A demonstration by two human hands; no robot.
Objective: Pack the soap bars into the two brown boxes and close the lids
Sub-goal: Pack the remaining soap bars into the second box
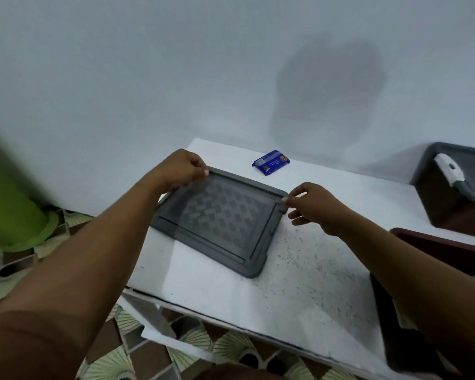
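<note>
We record two hands on one grey lid (220, 218). The left hand (181, 168) grips the lid's far left corner, fingers curled over the rim. The right hand (313, 204) pinches the far right corner between thumb and forefinger, and its other fingers are loosely spread beneath. The lid has a chequered panel inside a raised border, and its near edge lies on the white table (299, 270). We cannot tell whether the far edge is lifted clear of the surface.

One soap bar (270, 162) in a blue wrapper lies flat on the table just beyond the lid, apart from both hands.

We count two brown boxes at the right side. The lidded box (455, 193), at the far right, carries its own grey cover with one white latch (449, 167) on the near end. The open box (436, 248) stands nearer, largely hidden behind the right forearm and cut off by the frame edge, so its contents cannot be made out.

One green cylinder (8, 201) stands on the tiled floor (231, 349) to the left.
</note>
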